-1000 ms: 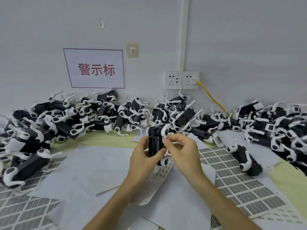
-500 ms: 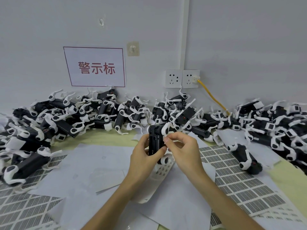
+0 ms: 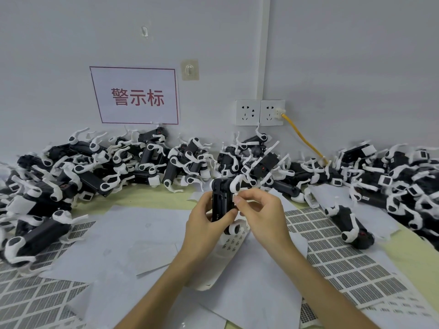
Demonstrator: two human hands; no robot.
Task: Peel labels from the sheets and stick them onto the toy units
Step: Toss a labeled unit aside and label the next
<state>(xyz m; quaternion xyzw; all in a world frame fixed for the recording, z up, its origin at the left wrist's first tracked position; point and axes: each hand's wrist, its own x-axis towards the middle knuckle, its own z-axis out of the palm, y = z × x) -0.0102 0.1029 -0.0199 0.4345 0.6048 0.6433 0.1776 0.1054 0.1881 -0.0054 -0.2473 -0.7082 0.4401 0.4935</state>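
Toy unit [image 3: 222, 205] upright, wrapped in left hand [image 3: 204, 224] grip; right hand [image 3: 259, 210] fingertips pinch its upper right edge.

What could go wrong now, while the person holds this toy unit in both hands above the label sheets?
1. The right hand pinches what looks like a small label at the edge of the toy unit; it may stick crooked or fold onto itself.
2. The left hand grips only the unit's black body; a slip would drop it onto the label sheets below and might crease them.
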